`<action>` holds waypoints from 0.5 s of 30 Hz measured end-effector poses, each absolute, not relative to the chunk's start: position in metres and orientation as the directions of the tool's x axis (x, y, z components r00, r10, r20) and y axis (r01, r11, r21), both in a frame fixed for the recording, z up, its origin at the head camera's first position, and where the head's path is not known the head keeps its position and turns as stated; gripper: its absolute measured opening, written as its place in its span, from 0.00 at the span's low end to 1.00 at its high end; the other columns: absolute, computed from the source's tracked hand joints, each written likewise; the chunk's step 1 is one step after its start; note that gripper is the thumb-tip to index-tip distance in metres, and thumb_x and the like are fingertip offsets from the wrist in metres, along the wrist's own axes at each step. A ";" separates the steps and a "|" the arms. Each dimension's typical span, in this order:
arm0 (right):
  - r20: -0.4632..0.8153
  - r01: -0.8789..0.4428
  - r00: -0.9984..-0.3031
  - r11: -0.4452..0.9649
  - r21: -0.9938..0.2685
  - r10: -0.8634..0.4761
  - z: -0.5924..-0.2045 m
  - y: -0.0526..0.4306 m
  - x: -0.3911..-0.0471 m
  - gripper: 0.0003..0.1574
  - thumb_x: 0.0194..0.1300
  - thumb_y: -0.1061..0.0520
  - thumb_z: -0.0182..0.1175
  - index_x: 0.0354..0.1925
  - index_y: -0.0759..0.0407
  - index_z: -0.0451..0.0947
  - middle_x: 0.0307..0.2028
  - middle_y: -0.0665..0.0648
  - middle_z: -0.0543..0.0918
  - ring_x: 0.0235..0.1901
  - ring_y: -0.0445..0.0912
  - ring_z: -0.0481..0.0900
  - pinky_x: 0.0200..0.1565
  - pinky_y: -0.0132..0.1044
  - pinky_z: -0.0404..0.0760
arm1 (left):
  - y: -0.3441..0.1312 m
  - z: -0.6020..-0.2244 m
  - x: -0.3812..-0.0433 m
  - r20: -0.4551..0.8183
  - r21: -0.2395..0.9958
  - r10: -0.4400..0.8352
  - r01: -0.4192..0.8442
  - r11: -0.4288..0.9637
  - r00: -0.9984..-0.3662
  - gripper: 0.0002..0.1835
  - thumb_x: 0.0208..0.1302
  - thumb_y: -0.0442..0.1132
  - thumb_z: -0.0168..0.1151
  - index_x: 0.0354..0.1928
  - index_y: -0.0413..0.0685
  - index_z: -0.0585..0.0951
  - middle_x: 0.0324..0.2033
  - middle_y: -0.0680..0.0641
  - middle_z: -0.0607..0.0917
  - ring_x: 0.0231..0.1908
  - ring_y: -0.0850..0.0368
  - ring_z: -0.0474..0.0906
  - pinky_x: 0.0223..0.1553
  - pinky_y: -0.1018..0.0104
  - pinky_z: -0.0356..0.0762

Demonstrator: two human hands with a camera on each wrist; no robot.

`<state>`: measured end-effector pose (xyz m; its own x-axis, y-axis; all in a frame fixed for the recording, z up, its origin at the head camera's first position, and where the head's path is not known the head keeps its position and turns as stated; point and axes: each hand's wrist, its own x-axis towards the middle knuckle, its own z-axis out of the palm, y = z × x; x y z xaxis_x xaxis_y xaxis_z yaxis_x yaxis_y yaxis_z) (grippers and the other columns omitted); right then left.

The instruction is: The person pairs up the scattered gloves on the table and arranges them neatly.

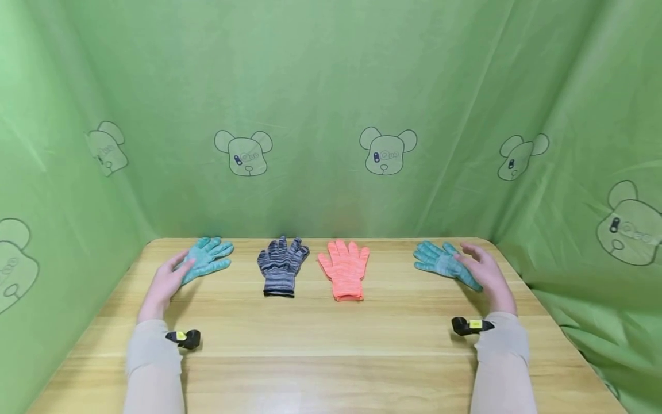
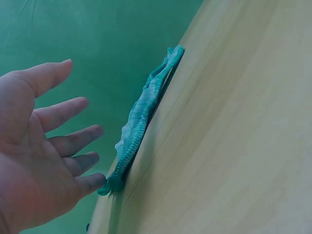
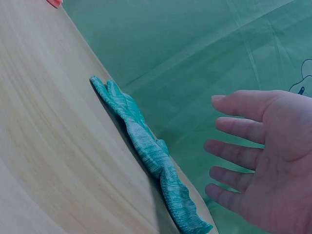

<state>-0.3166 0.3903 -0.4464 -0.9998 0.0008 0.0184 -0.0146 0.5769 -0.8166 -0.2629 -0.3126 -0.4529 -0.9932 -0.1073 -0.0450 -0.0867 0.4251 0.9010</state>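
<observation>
Two teal knit gloves lie flat on the table, one toward each back corner. My left hand (image 1: pixel 166 282) hovers at the outer side of the left teal glove (image 1: pixel 207 260); the left wrist view shows its fingers (image 2: pixel 73 141) spread, holding nothing, the little finger close to the cuff. At the other side, my right hand (image 1: pixel 488 275) is over the cuff end of the right teal glove (image 1: pixel 446 263). In the right wrist view its fingers (image 3: pixel 234 155) are extended and apart from the fabric. Between the hands lie a dark grey striped glove (image 1: pixel 281 267) and an orange glove (image 1: pixel 346 270), both fingers-away.
The wooden table (image 1: pixel 310 351) has rounded back corners. Green cloth (image 1: pixel 320 115) printed with bear heads hangs behind it and along both sides. Small black cameras with yellow labels sit on the left wrist (image 1: pixel 184 338) and the right wrist (image 1: pixel 468 325).
</observation>
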 end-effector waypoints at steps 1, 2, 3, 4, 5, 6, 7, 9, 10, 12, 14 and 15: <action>0.020 -0.015 -1.000 0.581 -0.814 0.002 -0.447 0.391 -0.317 0.44 0.74 0.45 0.49 0.74 0.69 0.47 0.72 0.77 0.51 0.71 0.75 0.42 0.69 0.70 0.46 | -0.313 -0.454 -0.264 -0.052 0.899 -0.105 -0.092 0.428 -0.993 0.40 0.73 0.57 0.47 0.76 0.42 0.49 0.76 0.35 0.47 0.75 0.32 0.39 0.73 0.35 0.38; 0.019 -0.014 -1.000 0.586 -0.810 0.002 -0.447 0.391 -0.317 0.44 0.75 0.45 0.49 0.74 0.69 0.47 0.72 0.77 0.51 0.71 0.75 0.42 0.69 0.70 0.47 | -0.313 -0.454 -0.264 -0.058 0.898 -0.103 -0.098 0.430 -0.993 0.40 0.73 0.56 0.47 0.76 0.42 0.49 0.76 0.35 0.46 0.75 0.32 0.38 0.73 0.35 0.38; 0.019 -0.014 -1.000 0.591 -0.807 0.002 -0.447 0.392 -0.317 0.43 0.75 0.46 0.49 0.73 0.70 0.47 0.72 0.77 0.51 0.71 0.75 0.42 0.69 0.70 0.47 | -0.313 -0.455 -0.265 -0.062 0.896 -0.103 -0.101 0.433 -0.993 0.40 0.73 0.57 0.47 0.76 0.42 0.49 0.76 0.35 0.46 0.75 0.32 0.38 0.73 0.34 0.38; 0.018 -0.014 -1.000 0.599 -0.801 0.002 -0.447 0.392 -0.317 0.43 0.75 0.45 0.48 0.73 0.70 0.48 0.72 0.77 0.51 0.71 0.75 0.43 0.69 0.70 0.47 | -0.313 -0.456 -0.265 -0.067 0.894 -0.104 -0.106 0.435 -0.992 0.40 0.73 0.57 0.47 0.76 0.42 0.49 0.76 0.35 0.46 0.75 0.32 0.38 0.73 0.34 0.38; 0.015 -0.010 -1.000 0.608 -0.794 0.003 -0.447 0.392 -0.317 0.43 0.75 0.45 0.48 0.73 0.70 0.48 0.72 0.77 0.51 0.71 0.75 0.43 0.69 0.70 0.47 | -0.313 -0.456 -0.265 -0.072 0.893 -0.107 -0.112 0.435 -0.992 0.40 0.73 0.57 0.47 0.76 0.42 0.49 0.76 0.35 0.45 0.75 0.32 0.37 0.73 0.34 0.37; 0.009 -0.004 -1.000 0.616 -0.788 0.005 -0.447 0.393 -0.317 0.44 0.75 0.44 0.48 0.73 0.70 0.48 0.72 0.77 0.51 0.71 0.75 0.44 0.68 0.71 0.48 | -0.313 -0.456 -0.265 -0.075 0.892 -0.110 -0.116 0.438 -0.991 0.40 0.73 0.58 0.47 0.76 0.43 0.49 0.76 0.35 0.45 0.75 0.32 0.37 0.73 0.33 0.37; 0.002 0.003 -1.000 0.623 -0.782 0.009 -0.448 0.393 -0.316 0.44 0.75 0.44 0.48 0.73 0.70 0.48 0.72 0.77 0.51 0.71 0.75 0.44 0.68 0.71 0.48 | -0.313 -0.456 -0.265 -0.075 0.890 -0.111 -0.117 0.440 -0.991 0.40 0.73 0.58 0.47 0.76 0.43 0.49 0.76 0.35 0.45 0.75 0.31 0.37 0.72 0.33 0.37; -0.019 0.027 -1.000 0.630 -0.776 0.019 -0.449 0.394 -0.316 0.44 0.75 0.42 0.47 0.74 0.69 0.48 0.73 0.77 0.49 0.71 0.74 0.44 0.68 0.71 0.49 | -0.314 -0.457 -0.265 -0.072 0.883 -0.112 -0.115 0.455 -0.991 0.40 0.73 0.57 0.47 0.76 0.42 0.49 0.76 0.34 0.45 0.75 0.31 0.37 0.72 0.33 0.38; -0.030 0.040 -0.999 0.632 -0.774 0.026 -0.450 0.394 -0.315 0.45 0.75 0.42 0.46 0.74 0.69 0.47 0.73 0.77 0.48 0.71 0.74 0.44 0.67 0.71 0.50 | -0.314 -0.457 -0.265 -0.071 0.878 -0.112 -0.116 0.464 -0.991 0.39 0.74 0.55 0.47 0.76 0.42 0.49 0.76 0.33 0.45 0.74 0.31 0.37 0.72 0.33 0.38; -0.048 0.063 -0.998 0.631 -0.773 0.041 -0.452 0.395 -0.315 0.45 0.74 0.40 0.46 0.74 0.68 0.48 0.73 0.76 0.46 0.71 0.74 0.43 0.67 0.71 0.50 | -0.314 -0.457 -0.265 -0.073 0.869 -0.106 -0.115 0.480 -0.992 0.37 0.75 0.52 0.46 0.76 0.40 0.49 0.75 0.32 0.45 0.74 0.30 0.37 0.72 0.33 0.37; -0.060 0.079 -0.997 0.627 -0.775 0.051 -0.454 0.396 -0.315 0.46 0.74 0.40 0.46 0.74 0.69 0.48 0.74 0.76 0.44 0.71 0.75 0.42 0.67 0.71 0.49 | -0.315 -0.458 -0.265 -0.087 0.861 -0.096 -0.123 0.494 -0.992 0.36 0.76 0.50 0.46 0.75 0.38 0.48 0.75 0.31 0.44 0.74 0.30 0.36 0.72 0.34 0.36; -0.066 0.084 -0.996 0.626 -0.775 0.052 -0.455 0.396 -0.315 0.46 0.74 0.39 0.46 0.74 0.69 0.48 0.74 0.77 0.43 0.71 0.75 0.41 0.67 0.72 0.49 | -0.316 -0.459 -0.265 -0.100 0.859 -0.092 -0.133 0.495 -0.991 0.36 0.76 0.49 0.46 0.75 0.38 0.47 0.75 0.31 0.44 0.74 0.30 0.35 0.73 0.34 0.36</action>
<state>-0.3153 0.3965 -0.4552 -0.9964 0.0525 -0.0662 0.0845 0.6260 -0.7752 -0.2651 -0.3156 -0.4587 -0.9907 -0.0917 -0.1001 -0.1326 0.4948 0.8588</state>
